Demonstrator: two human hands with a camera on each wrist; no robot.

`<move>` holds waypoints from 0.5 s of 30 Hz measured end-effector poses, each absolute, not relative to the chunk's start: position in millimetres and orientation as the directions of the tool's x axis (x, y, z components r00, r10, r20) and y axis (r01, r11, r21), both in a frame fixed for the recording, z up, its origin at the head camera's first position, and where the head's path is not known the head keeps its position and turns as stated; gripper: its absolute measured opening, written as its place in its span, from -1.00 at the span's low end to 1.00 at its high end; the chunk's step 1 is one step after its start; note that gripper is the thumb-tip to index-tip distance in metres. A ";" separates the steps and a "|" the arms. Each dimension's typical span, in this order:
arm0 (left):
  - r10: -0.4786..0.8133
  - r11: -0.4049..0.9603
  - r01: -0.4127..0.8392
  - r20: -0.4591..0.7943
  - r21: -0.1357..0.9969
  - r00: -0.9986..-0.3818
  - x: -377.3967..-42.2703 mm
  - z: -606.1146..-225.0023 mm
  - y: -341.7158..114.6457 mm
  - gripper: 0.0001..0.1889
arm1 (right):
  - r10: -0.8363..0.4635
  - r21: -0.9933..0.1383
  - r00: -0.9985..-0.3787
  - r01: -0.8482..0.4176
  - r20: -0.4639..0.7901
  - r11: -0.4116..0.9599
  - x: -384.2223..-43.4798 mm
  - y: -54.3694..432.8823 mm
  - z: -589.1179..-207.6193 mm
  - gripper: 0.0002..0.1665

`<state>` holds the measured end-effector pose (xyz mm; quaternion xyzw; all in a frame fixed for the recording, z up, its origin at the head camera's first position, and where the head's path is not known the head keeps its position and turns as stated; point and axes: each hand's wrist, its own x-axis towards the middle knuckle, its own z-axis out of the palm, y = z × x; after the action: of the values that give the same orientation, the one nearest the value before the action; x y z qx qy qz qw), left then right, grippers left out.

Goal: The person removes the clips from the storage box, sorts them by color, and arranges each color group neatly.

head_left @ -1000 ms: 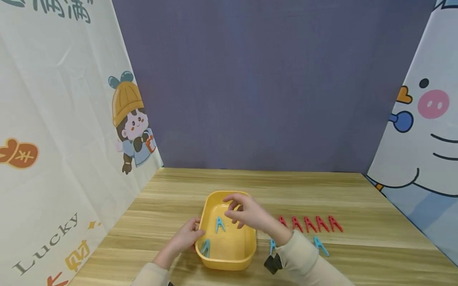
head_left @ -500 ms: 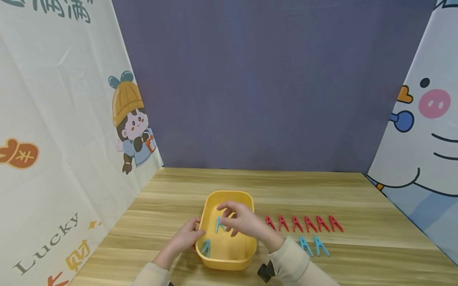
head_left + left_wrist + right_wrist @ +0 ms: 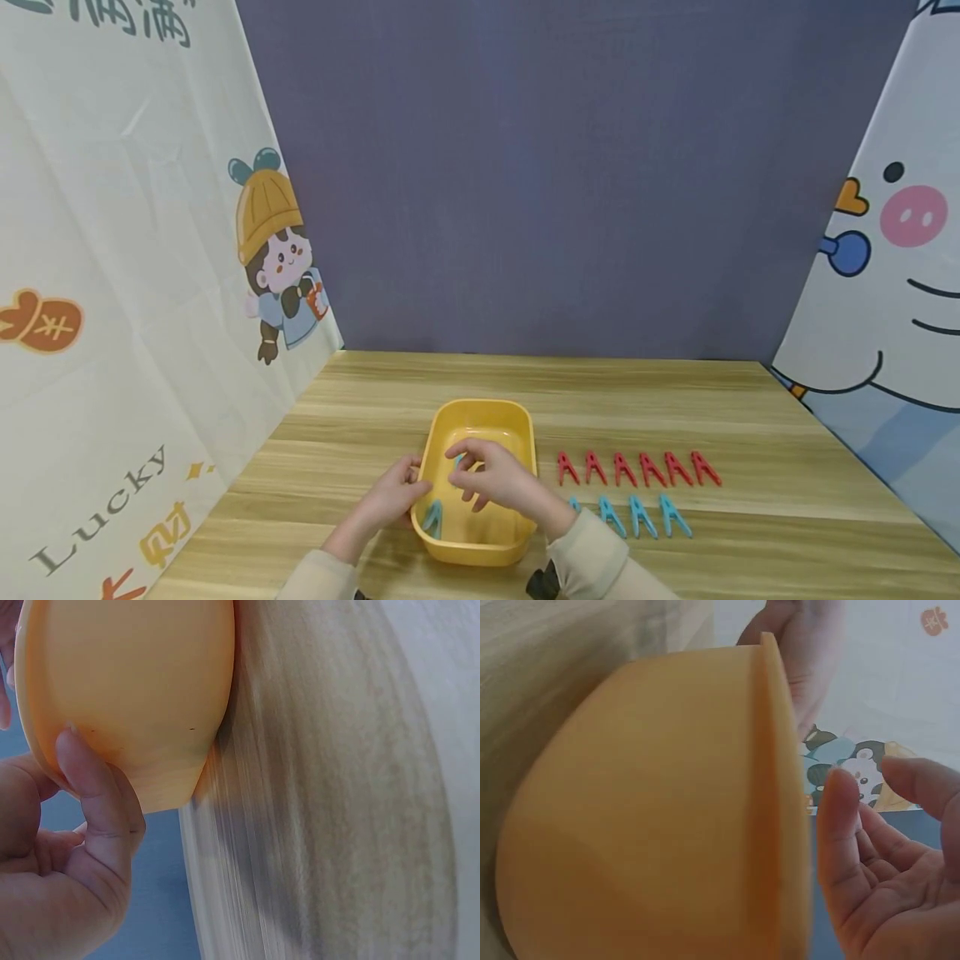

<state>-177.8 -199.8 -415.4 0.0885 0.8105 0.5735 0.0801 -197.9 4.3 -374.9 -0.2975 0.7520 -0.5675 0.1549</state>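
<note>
A yellow plastic tub (image 3: pixel 480 553) stands on the table. My left hand (image 3: pixel 393 496) grips its left rim, thumb over the edge and fingers against the outer wall, as the left wrist view shows. Over the tub hovers my right hand (image 3: pixel 491 479), fingers loosely bent. In the right wrist view its thumb and fingers (image 3: pixel 840 817) stand apart with nothing between them. One blue clothespin (image 3: pixel 432 517) lies in the tub's near left corner. Another blue clothespin (image 3: pixel 458 459) in there is mostly hidden behind my right hand.
Right of the tub, several red clothespins (image 3: pixel 623 469) form a row on the wooden table (image 3: pixel 615 400). Several blue clothespins (image 3: pixel 642 517) line up in front of them, one partly covered by my right arm. A dark backdrop (image 3: pixel 525 183) rises behind the table, with printed cloths either side.
My right hand has shifted left and nearer over the tub, covering most of one blue clothespin inside. More clothespins in the rows show beside the arm. The left hand keeps its place.
</note>
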 end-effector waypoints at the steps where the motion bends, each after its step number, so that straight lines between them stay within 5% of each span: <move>1: 0.235 0.323 0.049 -0.030 0.945 -0.971 -177.7 -415.5 -200.0 -0.56 | -0.619 -0.946 -0.779 -0.266 0.099 0.184 -198.3 3.3 -376.2 -0.68; 15: 0.233 0.316 0.055 -0.021 0.947 -0.972 -177.8 -416.0 -199.6 -0.58 | -0.597 -0.953 -0.795 -0.252 0.104 0.170 -197.2 -8.7 -395.6 -0.68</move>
<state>-177.8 -199.6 -416.0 0.0891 0.8074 0.5782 0.0771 -197.2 -8.7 -395.6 -0.2829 0.7501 -0.5789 0.1493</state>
